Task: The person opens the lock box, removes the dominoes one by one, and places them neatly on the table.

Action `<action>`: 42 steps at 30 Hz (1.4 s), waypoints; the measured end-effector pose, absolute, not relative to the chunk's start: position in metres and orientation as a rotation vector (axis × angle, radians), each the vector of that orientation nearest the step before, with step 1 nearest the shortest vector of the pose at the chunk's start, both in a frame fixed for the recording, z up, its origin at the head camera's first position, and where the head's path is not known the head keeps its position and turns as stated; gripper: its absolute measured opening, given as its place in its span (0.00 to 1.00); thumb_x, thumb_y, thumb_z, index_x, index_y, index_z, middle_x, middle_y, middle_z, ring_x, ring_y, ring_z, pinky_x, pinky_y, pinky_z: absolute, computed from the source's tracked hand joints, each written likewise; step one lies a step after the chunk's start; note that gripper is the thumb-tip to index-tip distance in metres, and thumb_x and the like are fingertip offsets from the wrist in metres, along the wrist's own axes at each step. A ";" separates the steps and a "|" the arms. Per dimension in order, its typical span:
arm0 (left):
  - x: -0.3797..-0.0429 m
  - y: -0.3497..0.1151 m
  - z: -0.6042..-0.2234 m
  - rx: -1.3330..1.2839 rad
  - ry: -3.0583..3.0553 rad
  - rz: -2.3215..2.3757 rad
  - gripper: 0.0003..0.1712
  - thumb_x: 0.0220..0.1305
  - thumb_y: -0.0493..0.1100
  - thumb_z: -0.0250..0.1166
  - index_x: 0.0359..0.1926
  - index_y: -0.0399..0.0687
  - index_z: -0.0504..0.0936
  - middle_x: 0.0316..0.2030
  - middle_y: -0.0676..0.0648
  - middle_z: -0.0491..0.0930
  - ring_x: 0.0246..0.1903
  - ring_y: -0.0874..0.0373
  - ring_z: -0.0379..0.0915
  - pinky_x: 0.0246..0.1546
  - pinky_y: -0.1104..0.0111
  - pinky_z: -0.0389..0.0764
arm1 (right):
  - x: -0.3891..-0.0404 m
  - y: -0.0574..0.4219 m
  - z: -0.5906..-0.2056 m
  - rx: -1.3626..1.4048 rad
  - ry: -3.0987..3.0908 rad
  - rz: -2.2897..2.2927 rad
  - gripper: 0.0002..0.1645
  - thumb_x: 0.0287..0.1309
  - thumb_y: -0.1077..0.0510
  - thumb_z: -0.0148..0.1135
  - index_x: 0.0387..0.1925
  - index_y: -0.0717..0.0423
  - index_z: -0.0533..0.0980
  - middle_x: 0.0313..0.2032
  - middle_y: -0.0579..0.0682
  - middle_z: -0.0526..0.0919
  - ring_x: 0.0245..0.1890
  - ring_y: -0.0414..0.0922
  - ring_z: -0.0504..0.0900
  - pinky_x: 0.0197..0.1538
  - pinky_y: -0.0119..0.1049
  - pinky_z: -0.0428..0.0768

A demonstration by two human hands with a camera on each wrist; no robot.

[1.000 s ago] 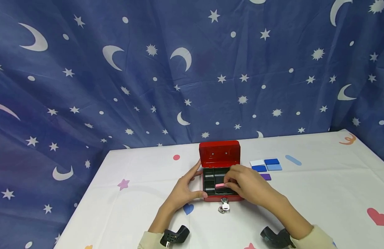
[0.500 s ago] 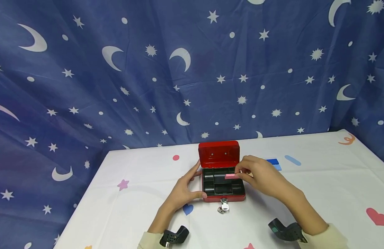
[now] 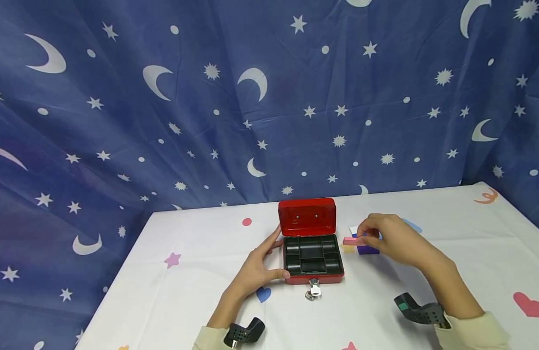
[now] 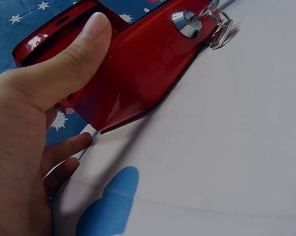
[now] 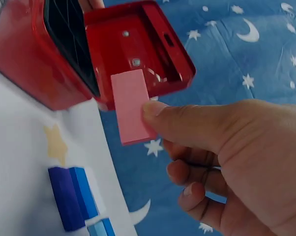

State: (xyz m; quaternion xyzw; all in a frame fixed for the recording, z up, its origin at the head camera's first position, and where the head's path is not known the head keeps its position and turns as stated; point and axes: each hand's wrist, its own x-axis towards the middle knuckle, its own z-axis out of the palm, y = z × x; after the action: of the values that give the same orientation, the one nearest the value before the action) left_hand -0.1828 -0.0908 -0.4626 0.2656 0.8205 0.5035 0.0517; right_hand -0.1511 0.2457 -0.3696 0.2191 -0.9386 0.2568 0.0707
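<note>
A red cash box (image 3: 313, 279) stands with its lid (image 3: 307, 217) raised, showing a black compartment tray (image 3: 310, 247). My left hand (image 3: 262, 265) holds the box at its left side, thumb on the front corner and a finger reaching to the back by the lid. Between thumb and fingers, my right hand (image 3: 393, 238) pinches a flat pink block (image 5: 132, 105) to the right of the box. In the head view this block overlaps a yellow star print. Just beyond it lie a purple block (image 5: 67, 199) and blue blocks (image 5: 84, 191), partly hidden by the hand.
Keys on a ring (image 4: 219, 22) hang from the lock (image 4: 186, 23) at the box's front. A white block (image 3: 354, 230) lies behind the right hand's fingers. The white cloth (image 3: 186, 301) has printed shapes, and a blue star-patterned curtain (image 3: 234, 131) rises behind the table.
The right hand has lifted the pink block out from over the box's tray and carried it right, beside the box. The left hand has stayed on the box.
</note>
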 end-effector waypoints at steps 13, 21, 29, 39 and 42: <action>-0.184 -0.091 -0.461 0.824 2.477 1.550 0.58 0.44 0.51 0.78 0.73 0.72 0.54 0.66 0.61 0.63 0.62 0.62 0.64 0.63 0.55 0.63 | -0.157 0.280 -0.377 0.499 -2.973 0.778 0.08 0.52 0.68 0.64 0.25 0.52 0.79 0.21 0.42 0.69 0.24 0.40 0.67 0.26 0.32 0.66; -0.181 -0.089 -0.454 0.819 2.471 1.536 0.59 0.44 0.43 0.78 0.74 0.62 0.53 0.68 0.53 0.63 0.63 0.54 0.64 0.63 0.52 0.62 | -0.160 0.304 -0.389 0.470 -3.022 0.755 0.07 0.52 0.66 0.66 0.25 0.52 0.79 0.21 0.41 0.71 0.24 0.40 0.68 0.26 0.32 0.67; -0.165 -0.086 -0.421 0.835 2.441 1.522 0.58 0.46 0.42 0.77 0.74 0.48 0.53 0.68 0.43 0.63 0.62 0.46 0.64 0.62 0.50 0.62 | -0.160 0.317 -0.399 0.421 -3.091 0.768 0.06 0.52 0.66 0.66 0.26 0.52 0.79 0.21 0.41 0.71 0.26 0.41 0.68 0.27 0.32 0.67; -0.183 -0.090 -0.459 0.818 2.468 1.532 0.60 0.44 0.44 0.78 0.74 0.65 0.52 0.68 0.55 0.62 0.63 0.55 0.64 0.63 0.51 0.61 | -0.160 0.321 -0.408 0.402 -3.076 0.759 0.08 0.53 0.65 0.67 0.25 0.50 0.78 0.22 0.40 0.71 0.27 0.41 0.68 0.30 0.35 0.67; -0.183 -0.091 -0.461 0.816 2.474 1.535 0.59 0.43 0.49 0.78 0.73 0.71 0.53 0.68 0.59 0.61 0.62 0.59 0.64 0.63 0.54 0.63 | -0.162 0.321 -0.412 0.389 -3.065 0.746 0.07 0.53 0.64 0.67 0.26 0.50 0.79 0.23 0.41 0.72 0.28 0.42 0.69 0.32 0.36 0.68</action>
State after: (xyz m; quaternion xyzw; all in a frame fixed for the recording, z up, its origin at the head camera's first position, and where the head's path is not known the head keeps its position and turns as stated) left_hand -0.1832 -0.0906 -0.4612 0.2695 0.8168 0.5067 0.0590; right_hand -0.1620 0.3214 -0.4119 0.1223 -0.9642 0.2345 -0.0185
